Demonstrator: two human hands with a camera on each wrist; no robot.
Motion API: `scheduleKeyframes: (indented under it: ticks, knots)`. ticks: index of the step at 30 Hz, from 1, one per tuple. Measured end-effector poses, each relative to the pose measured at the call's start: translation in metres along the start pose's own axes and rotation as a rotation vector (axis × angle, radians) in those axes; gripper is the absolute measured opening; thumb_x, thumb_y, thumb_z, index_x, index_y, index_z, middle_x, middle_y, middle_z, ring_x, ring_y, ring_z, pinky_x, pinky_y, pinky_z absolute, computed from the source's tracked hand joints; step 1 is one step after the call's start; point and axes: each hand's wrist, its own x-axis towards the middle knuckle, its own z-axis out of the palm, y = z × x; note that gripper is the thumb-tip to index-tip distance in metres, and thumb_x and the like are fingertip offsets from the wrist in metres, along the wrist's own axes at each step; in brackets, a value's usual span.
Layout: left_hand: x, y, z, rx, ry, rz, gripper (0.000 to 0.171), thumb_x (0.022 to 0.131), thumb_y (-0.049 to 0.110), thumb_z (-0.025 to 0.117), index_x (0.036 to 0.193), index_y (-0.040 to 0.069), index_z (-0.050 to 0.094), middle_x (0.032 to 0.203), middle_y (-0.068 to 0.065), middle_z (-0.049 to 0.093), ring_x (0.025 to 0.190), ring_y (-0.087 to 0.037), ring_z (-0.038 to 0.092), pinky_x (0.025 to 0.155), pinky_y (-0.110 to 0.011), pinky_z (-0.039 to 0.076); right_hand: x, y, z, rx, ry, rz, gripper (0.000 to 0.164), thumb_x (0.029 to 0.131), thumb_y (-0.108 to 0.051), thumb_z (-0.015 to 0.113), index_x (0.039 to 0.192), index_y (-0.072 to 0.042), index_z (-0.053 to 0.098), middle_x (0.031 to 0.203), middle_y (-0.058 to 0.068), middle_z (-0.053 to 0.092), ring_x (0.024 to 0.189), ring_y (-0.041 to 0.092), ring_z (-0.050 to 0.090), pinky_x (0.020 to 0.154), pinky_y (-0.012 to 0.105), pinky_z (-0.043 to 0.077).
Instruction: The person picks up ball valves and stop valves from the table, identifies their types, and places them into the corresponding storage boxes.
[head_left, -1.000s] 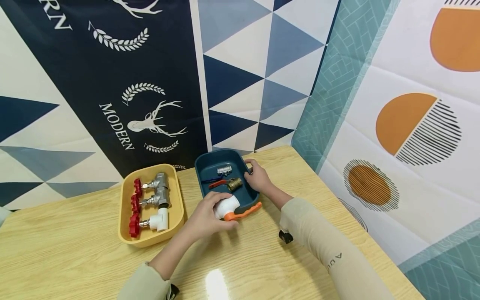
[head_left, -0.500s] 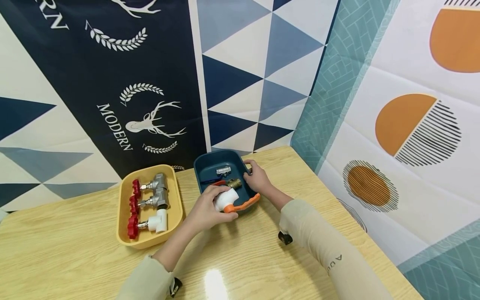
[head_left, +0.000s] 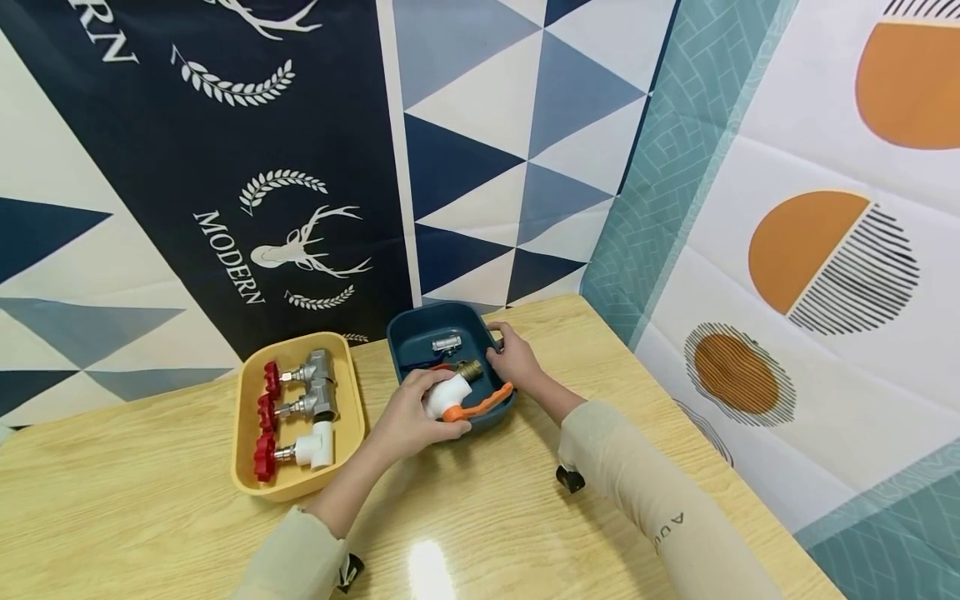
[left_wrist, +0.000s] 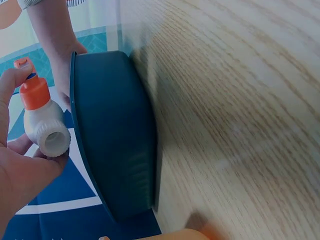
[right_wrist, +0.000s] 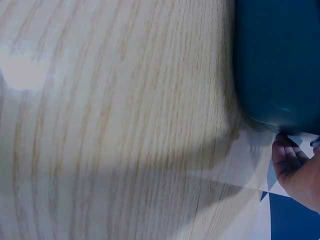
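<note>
My left hand (head_left: 411, 421) grips a white plastic ball valve (head_left: 448, 395) with an orange lever handle, above the near edge of the dark blue bin (head_left: 401, 332). In the left wrist view, the thumb lies at the orange part and fingers curl behind the white body (left_wrist: 42, 120). On the bin's right side, my right hand (head_left: 514, 358) pinches the rim, thumb inside; its fingers (right_wrist: 289, 155) show at the bin wall in the right wrist view. Inside the bin lie a small silver ball valve (head_left: 447, 343) and a brass ball valve (head_left: 470, 370), partly covered by the white valve.
Left of the blue bin stands a yellow bin (head_left: 352, 417). It holds two grey metal valves (head_left: 321, 398) and a white plastic valve (head_left: 318, 446), all with red handwheels. A patterned cloth backdrop (head_left: 480, 167) rises behind the wooden table (head_left: 150, 533).
My left hand has carried the white ball valve slightly away from me, farther over the blue bin's near edge, covering more of the red lever. The right hand stays on the rim.
</note>
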Motion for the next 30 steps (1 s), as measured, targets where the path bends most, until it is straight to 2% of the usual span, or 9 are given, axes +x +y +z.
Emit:
scheduleKeyframes:
  ticks: [11, 30]
  knots:
    - [0.004, -0.002, 0.001, -0.015, 0.015, -0.025, 0.067, 0.068, 0.027, 0.084, 0.127, 0.014, 0.055, 0.121, -0.010, 0.050, 0.090, -0.020, 0.054, 0.073, -0.030, 0.051, -0.003, 0.001, 0.000, 0.042, -0.008, -0.006, 0.043, 0.096, -0.012, 0.048, 0.138, -0.014, 0.039, 0.091, 0.011, 0.056, 0.059, 0.015, 0.048, 0.052, 0.023, 0.042]
    - [0.018, -0.011, 0.003, 0.010, 0.005, -0.040, 0.068, 0.070, 0.027, 0.082, 0.129, 0.011, 0.053, 0.121, -0.012, 0.050, 0.090, -0.021, 0.054, 0.073, -0.032, 0.052, -0.001, 0.001, 0.001, 0.037, -0.006, -0.006, 0.043, 0.096, -0.013, 0.049, 0.138, -0.015, 0.040, 0.091, 0.011, 0.056, 0.061, 0.016, 0.048, 0.053, 0.023, 0.041]
